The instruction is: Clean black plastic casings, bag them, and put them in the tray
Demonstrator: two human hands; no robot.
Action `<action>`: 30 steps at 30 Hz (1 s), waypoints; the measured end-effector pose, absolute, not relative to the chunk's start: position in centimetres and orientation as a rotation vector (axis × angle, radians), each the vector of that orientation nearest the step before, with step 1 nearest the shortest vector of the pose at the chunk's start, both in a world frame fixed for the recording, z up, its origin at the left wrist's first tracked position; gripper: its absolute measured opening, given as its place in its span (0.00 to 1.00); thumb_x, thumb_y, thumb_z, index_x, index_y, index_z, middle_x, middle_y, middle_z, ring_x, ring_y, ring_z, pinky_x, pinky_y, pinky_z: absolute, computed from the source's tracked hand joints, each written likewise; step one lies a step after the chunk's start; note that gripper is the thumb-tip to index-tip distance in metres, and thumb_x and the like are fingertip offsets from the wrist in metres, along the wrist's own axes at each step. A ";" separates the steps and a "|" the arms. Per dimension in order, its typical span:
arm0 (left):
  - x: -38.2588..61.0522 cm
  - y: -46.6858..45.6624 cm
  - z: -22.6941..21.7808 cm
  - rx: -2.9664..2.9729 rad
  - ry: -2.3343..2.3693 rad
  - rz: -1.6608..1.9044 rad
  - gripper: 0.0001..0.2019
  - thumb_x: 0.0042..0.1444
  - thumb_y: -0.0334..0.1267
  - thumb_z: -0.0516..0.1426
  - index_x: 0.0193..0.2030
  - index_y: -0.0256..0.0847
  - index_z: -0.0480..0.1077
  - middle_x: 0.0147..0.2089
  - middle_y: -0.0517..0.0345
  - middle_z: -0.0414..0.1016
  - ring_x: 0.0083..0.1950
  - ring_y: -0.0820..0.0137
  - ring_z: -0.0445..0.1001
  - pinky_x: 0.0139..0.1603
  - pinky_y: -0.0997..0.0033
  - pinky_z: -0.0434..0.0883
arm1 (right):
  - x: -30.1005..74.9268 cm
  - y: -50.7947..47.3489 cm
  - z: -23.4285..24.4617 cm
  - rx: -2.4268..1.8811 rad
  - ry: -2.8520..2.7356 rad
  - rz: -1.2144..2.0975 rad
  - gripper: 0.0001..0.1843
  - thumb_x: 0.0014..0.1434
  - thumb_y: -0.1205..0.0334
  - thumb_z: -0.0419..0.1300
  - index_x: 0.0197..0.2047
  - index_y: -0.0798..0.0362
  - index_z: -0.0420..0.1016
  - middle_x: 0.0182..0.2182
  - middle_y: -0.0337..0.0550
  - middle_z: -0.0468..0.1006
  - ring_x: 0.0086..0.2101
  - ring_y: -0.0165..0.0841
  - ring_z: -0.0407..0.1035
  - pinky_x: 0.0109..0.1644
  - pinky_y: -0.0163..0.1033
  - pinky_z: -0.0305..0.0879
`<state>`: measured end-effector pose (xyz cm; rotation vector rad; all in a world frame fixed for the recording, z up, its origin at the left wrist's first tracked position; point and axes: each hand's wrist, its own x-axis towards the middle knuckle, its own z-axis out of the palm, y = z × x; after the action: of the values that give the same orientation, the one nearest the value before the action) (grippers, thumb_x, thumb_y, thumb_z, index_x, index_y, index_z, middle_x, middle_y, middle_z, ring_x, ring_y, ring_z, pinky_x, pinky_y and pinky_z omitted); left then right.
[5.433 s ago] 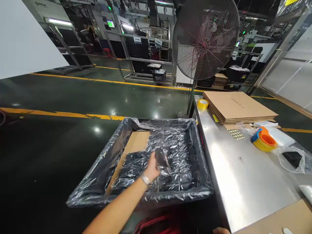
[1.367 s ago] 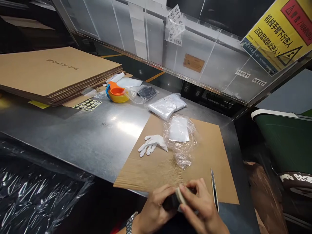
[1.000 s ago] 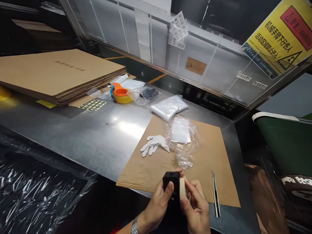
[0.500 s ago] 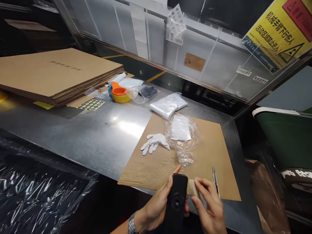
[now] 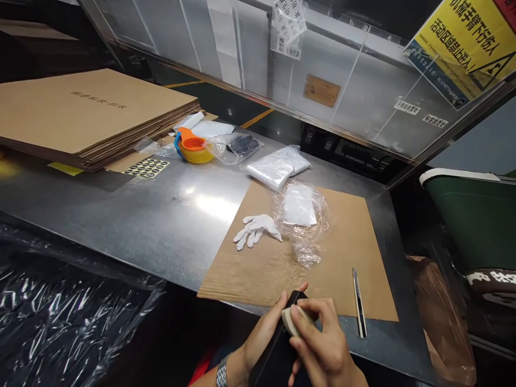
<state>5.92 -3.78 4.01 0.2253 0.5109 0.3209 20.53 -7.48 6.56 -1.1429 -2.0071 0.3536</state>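
My left hand (image 5: 255, 344) is closed around a long black case-like object (image 5: 271, 359), tilted at the near edge of the table. Between the thumb and fingers of my right hand (image 5: 328, 344) is a small cream-coloured pad (image 5: 288, 321), pressed against the upper part of the black object. My right hand covers much of that object. Just beyond both hands lies a brown cardboard sheet (image 5: 338, 269). On it are a white glove (image 5: 258, 230), a crumpled clear plastic bag (image 5: 306, 250) and a white packet (image 5: 299, 207). To the right rests a utility knife (image 5: 358, 303).
Flat cardboard boxes (image 5: 97, 113) are stacked at the back left. Near them are a sticker sheet (image 5: 145, 167), a yellow and orange tape dispenser (image 5: 195, 150) and a bagged dark item (image 5: 242, 144). Plastic-wrapped white packs (image 5: 274, 165) lie behind the cardboard. A green bin (image 5: 475, 215) stands right.
My right hand has moved left, bringing the pad from beside the black object onto it. The black object has tilted from nearly upright. The view has shifted slightly.
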 end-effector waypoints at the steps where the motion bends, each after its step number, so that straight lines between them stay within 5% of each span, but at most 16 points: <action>1: 5.9 -3.8 4.0 0.222 0.506 0.251 0.34 0.58 0.62 0.37 0.39 0.37 0.74 0.18 0.54 0.71 0.16 0.70 0.70 0.13 0.78 0.65 | 20.8 -7.4 6.5 -1.168 -1.998 0.351 0.30 0.59 0.75 0.51 0.63 0.54 0.55 0.46 0.53 0.63 0.44 0.38 0.60 0.43 0.45 0.67; 4: 5.9 -3.8 4.2 0.195 0.502 0.071 0.41 0.55 0.65 0.33 0.23 0.31 0.71 0.15 0.52 0.66 0.14 0.74 0.66 0.13 0.79 0.62 | 21.9 -6.7 6.4 -1.300 -1.902 0.399 0.26 0.60 0.73 0.52 0.61 0.49 0.60 0.45 0.50 0.64 0.45 0.38 0.61 0.43 0.46 0.67; 7: 6.2 -4.0 4.5 0.210 0.631 0.244 0.37 0.56 0.64 0.36 0.23 0.33 0.71 0.18 0.57 0.65 0.14 0.76 0.62 0.12 0.78 0.60 | 22.4 -6.1 7.0 -1.321 -1.881 0.437 0.23 0.61 0.70 0.52 0.59 0.47 0.62 0.45 0.49 0.65 0.45 0.38 0.61 0.43 0.46 0.67; 10: 6.4 -3.9 5.0 0.404 0.835 0.524 0.27 0.58 0.57 0.46 0.34 0.37 0.75 0.26 0.56 0.72 0.23 0.73 0.69 0.20 0.78 0.64 | 21.4 -6.2 8.2 -1.330 -2.024 0.377 0.23 0.60 0.70 0.51 0.59 0.51 0.62 0.43 0.51 0.66 0.43 0.38 0.62 0.43 0.46 0.67; 14: 6.1 -3.1 5.0 0.410 0.840 0.736 0.20 0.60 0.50 0.49 0.51 0.42 0.71 0.47 0.54 0.74 0.47 0.69 0.71 0.45 0.77 0.66 | 18.7 -7.6 8.5 -1.292 -2.290 0.205 0.20 0.58 0.69 0.52 0.54 0.62 0.66 0.38 0.56 0.68 0.35 0.39 0.62 0.32 0.44 0.68; 19: 6.2 -2.6 3.7 0.165 0.751 0.623 0.27 0.60 0.54 0.47 0.63 0.46 0.56 0.25 0.61 0.69 0.23 0.72 0.69 0.25 0.76 0.63 | 16.0 -9.6 5.9 -1.193 -2.173 0.076 0.13 0.57 0.66 0.53 0.46 0.56 0.70 0.31 0.49 0.68 0.28 0.34 0.62 0.26 0.37 0.66; 22: 6.6 -2.7 3.5 0.064 0.708 0.555 0.30 0.58 0.53 0.50 0.65 0.51 0.47 0.22 0.64 0.66 0.19 0.73 0.65 0.22 0.77 0.60 | 16.2 -10.0 4.9 -1.202 -2.091 0.180 0.15 0.58 0.65 0.54 0.50 0.51 0.68 0.35 0.48 0.69 0.30 0.33 0.63 0.29 0.36 0.67; 26: 6.9 -2.4 3.9 -0.092 0.566 0.546 0.22 0.57 0.52 0.51 0.57 0.53 0.58 0.24 0.61 0.65 0.21 0.72 0.66 0.24 0.75 0.63 | 17.3 -10.0 4.4 -1.200 -1.981 0.278 0.26 0.58 0.69 0.52 0.60 0.54 0.60 0.41 0.54 0.67 0.39 0.39 0.64 0.39 0.48 0.68; 30: 7.2 -1.7 4.1 -0.229 0.567 0.624 0.14 0.59 0.51 0.48 0.44 0.50 0.68 0.23 0.62 0.62 0.25 0.71 0.68 0.31 0.69 0.70 | 17.1 -10.2 3.8 -1.189 -1.859 0.316 0.26 0.59 0.70 0.50 0.61 0.54 0.59 0.42 0.54 0.66 0.39 0.39 0.64 0.40 0.49 0.67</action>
<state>7.23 -1.66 4.12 -0.2286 0.5671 0.6241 17.09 -10.25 3.81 -1.1893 -1.8589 0.3156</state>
